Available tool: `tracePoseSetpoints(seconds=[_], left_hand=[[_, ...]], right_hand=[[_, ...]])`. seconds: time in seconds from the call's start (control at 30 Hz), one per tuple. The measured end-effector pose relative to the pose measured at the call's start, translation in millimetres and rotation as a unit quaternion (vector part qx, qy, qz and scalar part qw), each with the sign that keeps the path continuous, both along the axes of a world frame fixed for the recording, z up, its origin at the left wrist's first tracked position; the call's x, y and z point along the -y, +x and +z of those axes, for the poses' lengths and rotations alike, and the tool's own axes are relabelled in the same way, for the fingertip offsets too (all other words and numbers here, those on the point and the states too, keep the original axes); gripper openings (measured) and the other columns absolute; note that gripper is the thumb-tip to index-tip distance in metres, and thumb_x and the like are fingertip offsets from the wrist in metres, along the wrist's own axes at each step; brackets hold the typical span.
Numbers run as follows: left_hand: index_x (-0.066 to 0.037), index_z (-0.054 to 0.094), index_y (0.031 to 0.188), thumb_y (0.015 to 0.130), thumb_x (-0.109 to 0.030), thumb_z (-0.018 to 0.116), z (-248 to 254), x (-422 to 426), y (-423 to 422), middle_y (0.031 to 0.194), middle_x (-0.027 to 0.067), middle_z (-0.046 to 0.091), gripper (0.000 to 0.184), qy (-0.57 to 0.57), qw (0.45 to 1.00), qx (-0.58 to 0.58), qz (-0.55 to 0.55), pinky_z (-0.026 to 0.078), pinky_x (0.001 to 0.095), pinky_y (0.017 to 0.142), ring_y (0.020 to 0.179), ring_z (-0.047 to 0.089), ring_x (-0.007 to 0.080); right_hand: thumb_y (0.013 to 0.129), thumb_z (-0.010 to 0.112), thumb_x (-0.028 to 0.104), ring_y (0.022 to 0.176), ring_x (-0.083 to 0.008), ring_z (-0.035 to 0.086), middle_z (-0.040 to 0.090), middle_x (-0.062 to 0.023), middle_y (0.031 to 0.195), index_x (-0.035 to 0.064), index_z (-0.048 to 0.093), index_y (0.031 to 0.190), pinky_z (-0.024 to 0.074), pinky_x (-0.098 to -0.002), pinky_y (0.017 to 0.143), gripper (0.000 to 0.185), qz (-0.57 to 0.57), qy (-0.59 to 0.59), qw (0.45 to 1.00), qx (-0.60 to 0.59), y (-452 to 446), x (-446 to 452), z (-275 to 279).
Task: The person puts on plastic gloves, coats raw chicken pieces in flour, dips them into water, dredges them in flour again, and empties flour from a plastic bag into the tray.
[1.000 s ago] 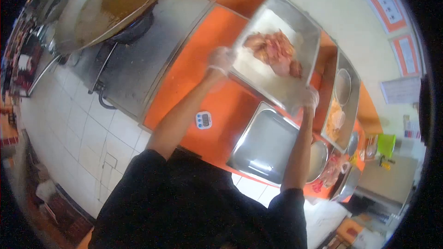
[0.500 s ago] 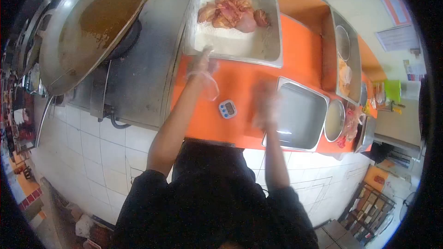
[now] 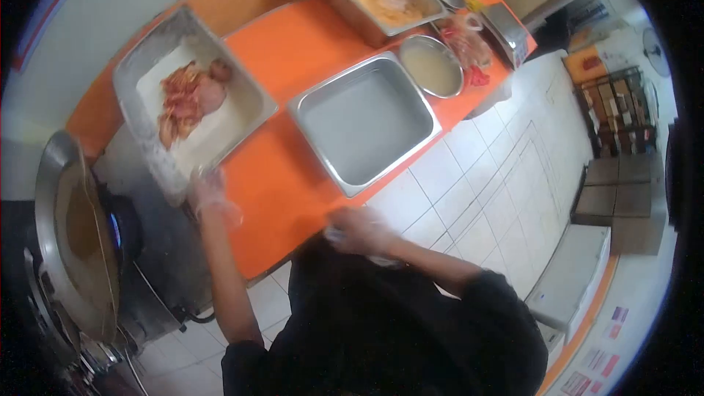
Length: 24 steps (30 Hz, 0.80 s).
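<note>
From where I'm standing, the person's left hand (image 3: 210, 192), loosely covered by a clear glove (image 3: 230, 213), is hovering over or meeting the near corner of a deep metal pan (image 3: 158, 44); the fingers are overlapping that corner in my view, and I cannot tell whether they are gripping the rim or merely touching it. The pan is sitting on the orange counter (image 3: 271, 183), holding raw meat (image 3: 192, 99) heaped on white powder (image 3: 220, 132). The meat is lying beyond the fingertips, up the pan's length and well apart from both hands. The right hand (image 3: 361, 229) is hanging low at the counter's front edge, its fingers bending inward; it is blurring, with something pale showing beneath, so I cannot tell whether they are clasping it. Just beyond that hand, a second metal pan (image 3: 367, 125) is resting with its corner pointing towards the knuckles. A round bowl (image 3: 443, 94) of pale liquid (image 3: 431, 66) is standing close beside this second pan, on its far right. Over on the left, a wide wok (image 3: 50, 205) is holding brownish liquid (image 3: 81, 235), while a blue flame (image 3: 115, 227) is glowing alongside.
</note>
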<state>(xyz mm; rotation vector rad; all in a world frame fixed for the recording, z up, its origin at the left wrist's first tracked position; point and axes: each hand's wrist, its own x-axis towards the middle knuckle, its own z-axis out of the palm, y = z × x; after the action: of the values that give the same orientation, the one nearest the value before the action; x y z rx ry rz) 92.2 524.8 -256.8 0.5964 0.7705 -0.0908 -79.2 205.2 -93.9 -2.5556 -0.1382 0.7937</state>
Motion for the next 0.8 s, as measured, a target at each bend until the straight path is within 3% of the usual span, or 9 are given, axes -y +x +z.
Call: tracePoseSetpoints(seconds=[0.03,0.13,0.27,0.47,0.53,0.67,0.7,0.73,0.8], left_hand=[[-0.006,0.037,0.13,0.089,-0.047,0.044,8,8,-17,0.131,0.0082,0.038,0.058,0.026,1.0,0.0,-0.014,0.028,0.0449,0.095,0.118,0.036,0.0201],[-0.007,0.053,0.113,0.089,-0.044,0.05,22,28,-77,0.102,0.0089,0.062,0.044,0.114,0.993,-0.008,-0.026,0.053,0.0281,0.072,0.086,0.063,0.0193],[-0.002,0.052,0.108,0.086,-0.044,0.055,80,36,-105,0.102,0.0127,0.059,0.048,0.171,0.984,-0.032,-0.047,0.052,0.0302,0.073,0.09,0.059,0.0208],[-0.003,0.055,0.098,0.089,-0.036,0.053,134,59,-154,0.082,0.0077,0.06,0.035,0.037,0.992,-0.108,0.048,0.05,0.0292,0.06,0.072,0.059,0.0198],[-0.003,0.055,0.097,0.09,-0.036,0.051,142,62,-164,0.082,0.0076,0.06,0.033,0.018,0.993,-0.117,0.01,0.049,0.0293,0.058,0.07,0.059,0.0199],[-0.006,0.056,0.094,0.09,-0.038,0.051,184,95,-164,0.078,0.0065,0.059,0.033,0.247,0.957,-0.136,-0.064,0.047,0.0299,0.055,0.063,0.057,0.0188],[-0.006,0.056,0.094,0.089,-0.039,0.052,188,98,-168,0.078,0.0064,0.058,0.033,0.238,0.96,-0.139,-0.051,0.047,0.0303,0.055,0.062,0.056,0.0186],[-0.006,0.056,0.094,0.089,-0.039,0.052,189,101,-170,0.078,0.0062,0.058,0.034,0.229,0.963,-0.139,-0.041,0.047,0.0306,0.055,0.062,0.056,0.0184],[-0.006,0.056,0.093,0.089,-0.041,0.053,191,105,-170,0.077,0.0059,0.058,0.035,0.208,0.968,-0.134,-0.03,0.047,0.0314,0.055,0.061,0.055,0.0181]], right_hand=[[0.077,0.055,0.024,0.09,-0.0271,0.061,0.063,-0.0124,0.095,0.0106,0.063,0.098,0.047,-0.0394,0.08,0.026,0.004,-0.031,0.999,-0.015,-7,38,24],[0.067,0.073,0.019,0.084,-0.0155,0.061,0.065,-0.0061,0.091,0.0055,0.058,0.117,0.0496,-0.0301,0.076,0.053,-0.269,0.161,0.949,-0.012,-30,182,14],[0.069,0.072,0.02,0.076,-0.0124,0.058,0.063,-0.0051,0.086,0.0015,0.056,0.116,0.0484,-0.0285,0.071,0.053,-0.308,-0.063,0.933,0.175,24,314,-16],[0.075,0.065,0.012,0.091,-0.0215,0.062,0.061,-0.0077,0.108,0.0055,0.051,0.123,0.0505,-0.0336,0.076,0.05,-0.197,-0.068,0.872,0.442,107,370,-87],[0.076,0.063,0.016,0.098,-0.0254,0.06,0.061,-0.0097,0.11,0.0088,0.053,0.121,0.0482,-0.0356,0.083,0.047,-0.218,-0.032,0.882,0.416,123,371,-95],[0.079,0.058,0.017,0.109,-0.0275,0.055,0.057,-0.0116,0.119,0.0092,0.051,0.123,0.0451,-0.0361,0.09,0.046,-0.224,0.131,0.906,0.334,175,350,-61],[0.082,0.055,0.019,0.11,-0.0258,0.055,0.056,-0.0113,0.122,0.0078,0.05,0.125,0.0447,-0.0355,0.091,0.046,-0.366,0.377,0.819,0.232,188,343,-63],[0.085,0.053,0.022,0.112,-0.0242,0.054,0.054,-0.0111,0.125,0.0064,0.048,0.127,0.0442,-0.0349,0.092,0.046,-0.48,0.578,0.653,0.098,199,340,-69],[0.087,0.049,0.022,0.118,-0.025,0.049,0.049,-0.0118,0.131,0.0064,0.043,0.132,0.0409,-0.0344,0.097,0.048,-0.355,0.387,0.823,0.218,206,359,-96]])
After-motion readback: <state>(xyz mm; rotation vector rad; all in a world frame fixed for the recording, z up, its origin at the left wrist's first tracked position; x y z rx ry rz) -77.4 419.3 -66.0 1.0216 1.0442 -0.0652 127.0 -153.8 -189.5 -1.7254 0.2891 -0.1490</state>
